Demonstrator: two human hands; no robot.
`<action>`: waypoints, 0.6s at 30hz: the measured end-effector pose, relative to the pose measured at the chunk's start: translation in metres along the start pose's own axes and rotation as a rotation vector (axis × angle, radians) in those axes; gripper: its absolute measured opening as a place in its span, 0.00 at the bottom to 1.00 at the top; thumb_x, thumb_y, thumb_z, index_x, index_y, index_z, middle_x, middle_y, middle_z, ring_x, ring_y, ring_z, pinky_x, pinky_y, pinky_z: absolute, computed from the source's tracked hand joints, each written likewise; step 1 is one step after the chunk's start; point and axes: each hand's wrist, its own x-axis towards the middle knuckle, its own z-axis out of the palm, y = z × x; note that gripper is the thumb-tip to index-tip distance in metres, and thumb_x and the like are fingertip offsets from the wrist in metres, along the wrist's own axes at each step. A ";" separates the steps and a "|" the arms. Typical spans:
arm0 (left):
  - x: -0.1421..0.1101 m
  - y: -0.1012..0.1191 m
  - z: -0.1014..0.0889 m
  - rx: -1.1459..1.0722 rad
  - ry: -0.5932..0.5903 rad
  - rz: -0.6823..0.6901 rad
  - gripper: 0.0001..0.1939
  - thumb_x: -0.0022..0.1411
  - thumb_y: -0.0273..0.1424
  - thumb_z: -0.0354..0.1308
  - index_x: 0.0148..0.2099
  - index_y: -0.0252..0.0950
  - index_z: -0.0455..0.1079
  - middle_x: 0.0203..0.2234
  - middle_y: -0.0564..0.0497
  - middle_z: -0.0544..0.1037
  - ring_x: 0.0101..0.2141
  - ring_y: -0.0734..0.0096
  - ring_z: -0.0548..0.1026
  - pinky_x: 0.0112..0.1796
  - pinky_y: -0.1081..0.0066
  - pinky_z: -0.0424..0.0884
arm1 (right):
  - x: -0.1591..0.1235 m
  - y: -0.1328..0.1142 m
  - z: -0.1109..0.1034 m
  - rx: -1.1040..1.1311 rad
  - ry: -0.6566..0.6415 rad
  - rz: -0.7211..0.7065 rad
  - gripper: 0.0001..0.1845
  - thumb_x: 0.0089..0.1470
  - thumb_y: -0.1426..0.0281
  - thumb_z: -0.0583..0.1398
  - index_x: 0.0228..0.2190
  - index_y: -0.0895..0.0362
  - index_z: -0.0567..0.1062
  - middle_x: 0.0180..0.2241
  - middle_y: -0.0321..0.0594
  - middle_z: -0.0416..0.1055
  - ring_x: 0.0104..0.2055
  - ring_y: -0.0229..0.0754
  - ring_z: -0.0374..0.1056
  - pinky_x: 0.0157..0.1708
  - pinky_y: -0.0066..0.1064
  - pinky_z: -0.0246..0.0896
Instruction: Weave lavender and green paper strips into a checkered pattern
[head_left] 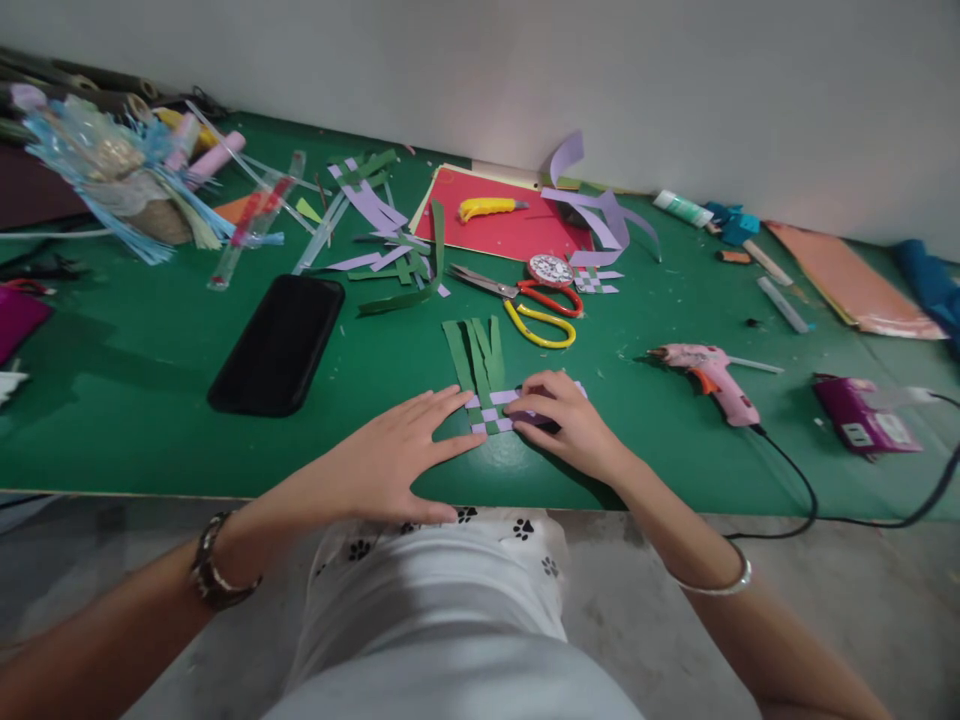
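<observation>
A small woven piece of green and lilac paper strips (492, 413) lies flat near the table's front edge. The loose ends of its green strips (480, 350) point away from me. My left hand (390, 455) rests beside it on the left, palm down with fingers spread, its fingertips on the weave's left edge. On the other side, my right hand (570, 425) has its fingers bent over the lilac strip ends (529, 416) and holds them; part of those strips is hidden under it. Scissors (517, 292) with red and yellow handles lie just beyond.
A black phone (277, 345) lies to the left. Behind are red sheets (480, 225), a yellow cutter (491, 207) and loose strips (367, 205). At right are a pink glue gun (709, 375), its cord (799, 465) and a purple box (862, 415). Decorations (112, 170) fill the far left.
</observation>
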 end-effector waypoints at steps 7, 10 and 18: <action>0.002 -0.002 0.002 0.028 0.018 0.004 0.43 0.54 0.59 0.42 0.64 0.40 0.45 0.63 0.42 0.45 0.61 0.51 0.46 0.57 0.54 0.43 | 0.000 -0.001 0.000 -0.009 -0.003 0.009 0.10 0.55 0.68 0.53 0.32 0.55 0.74 0.34 0.43 0.66 0.36 0.41 0.62 0.36 0.35 0.57; 0.001 -0.002 0.003 0.052 0.014 -0.041 0.46 0.54 0.59 0.42 0.65 0.34 0.43 0.63 0.39 0.45 0.61 0.50 0.45 0.57 0.55 0.44 | 0.000 -0.001 0.000 -0.009 0.003 0.006 0.10 0.55 0.68 0.53 0.32 0.55 0.74 0.33 0.43 0.66 0.36 0.41 0.62 0.37 0.36 0.57; 0.002 -0.001 0.002 0.086 0.008 -0.027 0.44 0.55 0.59 0.39 0.64 0.34 0.45 0.62 0.42 0.49 0.61 0.56 0.47 0.58 0.58 0.39 | 0.000 -0.001 0.001 -0.012 0.008 -0.009 0.09 0.55 0.68 0.53 0.32 0.56 0.73 0.33 0.43 0.66 0.35 0.41 0.62 0.36 0.35 0.57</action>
